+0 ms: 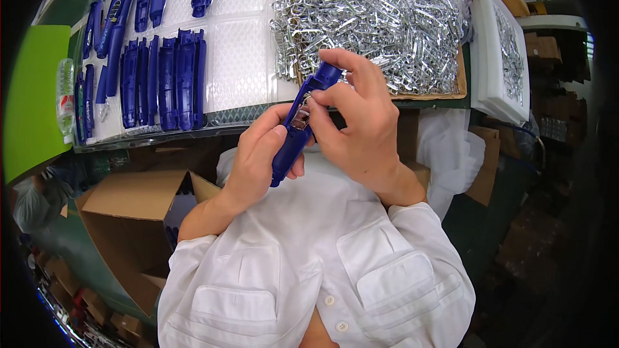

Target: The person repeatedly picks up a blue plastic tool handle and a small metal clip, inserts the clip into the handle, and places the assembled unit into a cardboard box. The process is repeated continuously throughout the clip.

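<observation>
My left hand [255, 158] is closed around the lower part of a long, dark blue plastic shell [288, 154], held at a slant in front of my chest. Inside the shell's hollow sits a small shiny metal clip [302, 116]. Thumb and forefinger of my right hand [361, 122] pinch at the upper end of this clip, and another right fingertip touches the shell's top end. The fingers partly cover the clip. Beyond my right hand lies a big heap of similar silvery metal clips [380, 19] in a shallow cardboard box [461, 71].
To the left, a clear plastic tray [242, 58] holds several blue shells [167, 84]. A plastic bottle [65, 100] lies beside a green panel [32, 103]. A white foam box [487, 58] with more metal pieces stands right. Below the table's edge is an open carton [129, 219].
</observation>
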Available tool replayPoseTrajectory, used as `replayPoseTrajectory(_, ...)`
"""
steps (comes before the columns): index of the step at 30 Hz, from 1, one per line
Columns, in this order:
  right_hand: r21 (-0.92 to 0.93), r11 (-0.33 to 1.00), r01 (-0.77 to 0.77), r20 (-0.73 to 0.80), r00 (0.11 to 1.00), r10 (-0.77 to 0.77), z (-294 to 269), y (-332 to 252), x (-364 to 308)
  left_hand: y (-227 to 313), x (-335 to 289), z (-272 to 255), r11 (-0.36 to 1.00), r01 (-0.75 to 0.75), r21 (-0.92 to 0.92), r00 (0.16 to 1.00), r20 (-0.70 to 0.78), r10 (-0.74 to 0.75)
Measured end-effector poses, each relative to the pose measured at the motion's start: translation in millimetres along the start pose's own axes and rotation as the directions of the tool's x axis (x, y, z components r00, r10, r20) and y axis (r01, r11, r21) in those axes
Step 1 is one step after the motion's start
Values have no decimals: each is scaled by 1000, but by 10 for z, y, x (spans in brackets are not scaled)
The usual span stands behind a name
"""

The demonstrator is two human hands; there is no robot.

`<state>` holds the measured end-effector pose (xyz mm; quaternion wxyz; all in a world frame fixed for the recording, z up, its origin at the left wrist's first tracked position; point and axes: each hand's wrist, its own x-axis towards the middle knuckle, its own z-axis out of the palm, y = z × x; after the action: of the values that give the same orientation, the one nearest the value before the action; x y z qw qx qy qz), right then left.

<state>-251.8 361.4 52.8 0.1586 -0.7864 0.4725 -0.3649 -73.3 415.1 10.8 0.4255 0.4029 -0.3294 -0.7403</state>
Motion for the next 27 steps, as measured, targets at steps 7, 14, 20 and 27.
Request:
replayPoseTrajectory(7, -48, 994, 93, 9, 996, -93, 57, 54, -32, -27, -14, -29, 997, -8, 73, 1000, 0, 8)
replayPoseTrajectory(14, 148, 978, -147, -185, 967, 174, 143, -33, -54, -83, 16, -24, 983, -152, 100, 988, 11, 152)
replayPoseTrajectory(20, 534, 742, -405, 186, 912, 365, 106, 99, -110, -61, 15, 62, 978, -147, 146, 989, -11, 150)
replayPoseTrajectory(27, 603, 666, -439, 218, 894, 393, 126, 193, -170, 16, 58, 91, 929, -91, 360, 994, -27, 108)
